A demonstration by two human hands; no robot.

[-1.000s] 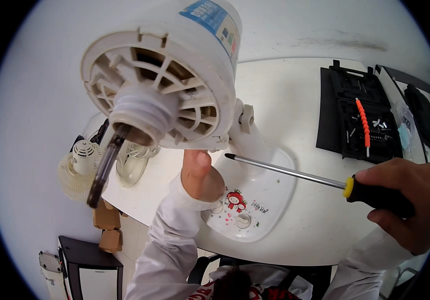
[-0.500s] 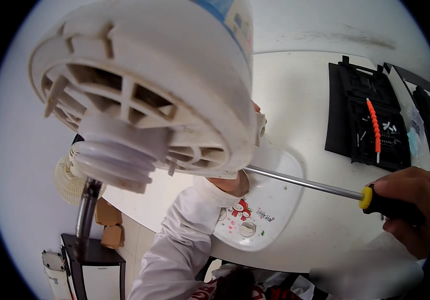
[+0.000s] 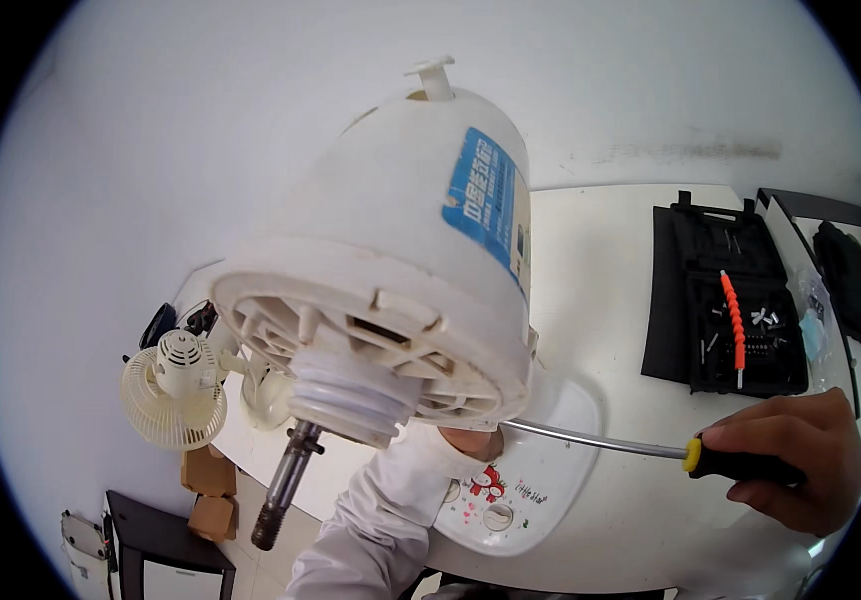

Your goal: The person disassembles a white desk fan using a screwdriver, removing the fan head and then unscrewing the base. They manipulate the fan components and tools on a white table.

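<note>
Head view: we hold the white fan motor housing (image 3: 400,270) up with our left hand (image 3: 472,440), its grip hidden behind the housing. Our right hand (image 3: 790,460), fist closed on the screwdriver (image 3: 650,452), probes underneath; seating the tip comes next, we judge.

A blue rectangular label (image 3: 483,198) with pale print sticks to the side of the white motor housing (image 3: 390,250). Two brown cardboard boxes (image 3: 210,490) sit on the floor below the desk (image 3: 600,260).

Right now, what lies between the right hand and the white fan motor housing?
Head view: the screwdriver shaft bridges right hand and fan motor housing.
</note>
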